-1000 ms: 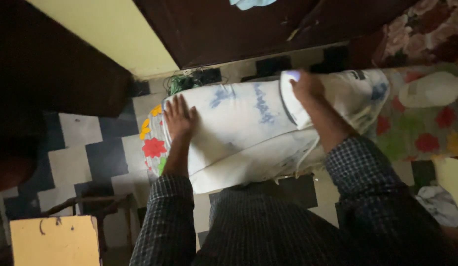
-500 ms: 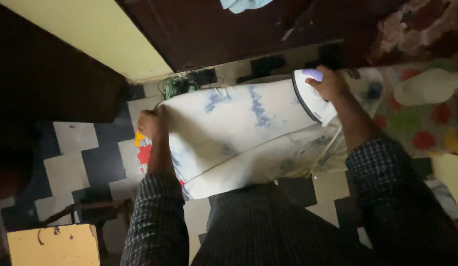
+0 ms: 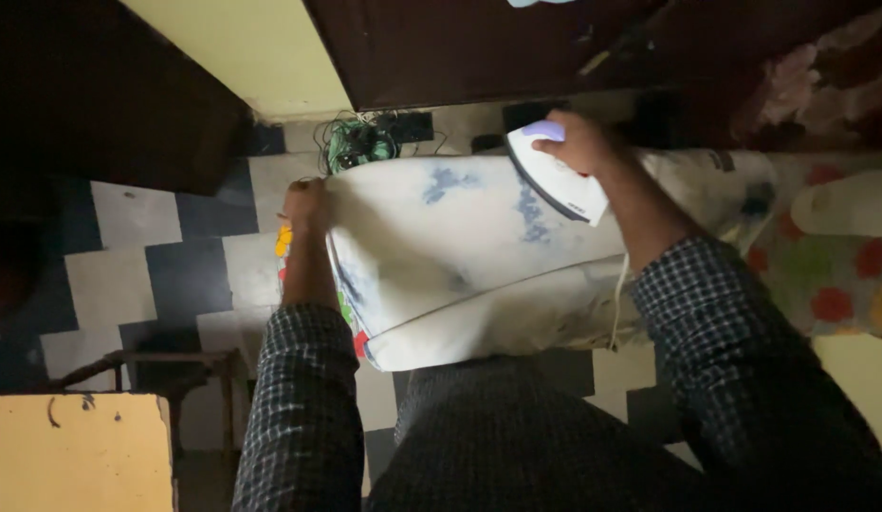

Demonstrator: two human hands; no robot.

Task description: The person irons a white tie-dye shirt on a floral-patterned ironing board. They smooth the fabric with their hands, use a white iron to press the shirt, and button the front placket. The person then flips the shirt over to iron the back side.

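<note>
Nearest to you, your dark checked sleeves frame the work, and between them lies the white cloth garment with blue tie-dye blotches point(image 3: 460, 256), spread flat over a padded surface with a cover of bright printed flowers point(image 3: 285, 242).

Your left hand point(image 3: 306, 204) sits at the garment's left end, fingers curled around the edge of the cloth, pinching it taut. A second ago that same hand lay flat and open on the fabric; half a second ago it had already bunched at the edge, and it holds there now. That shift reads as a change from smoothing the cloth to tensioning it.

Your right hand point(image 3: 578, 142) is closed around the handle of the white electric iron with a lilac top point(image 3: 555, 175), its pale cord point(image 3: 615, 303) trailing down toward you. The iron has travelled left from where it stood half a second ago and now rests on the garment's upper middle, by a blue streak. So the pressing stroke looks to be running toward your gripping hand.

Farther off, a tangle of green wires point(image 3: 351, 147) lies on the grey and white zigzag floor point(image 3: 147, 275), just beyond the garment, beneath a dark wooden door point(image 3: 460, 47).
</note>
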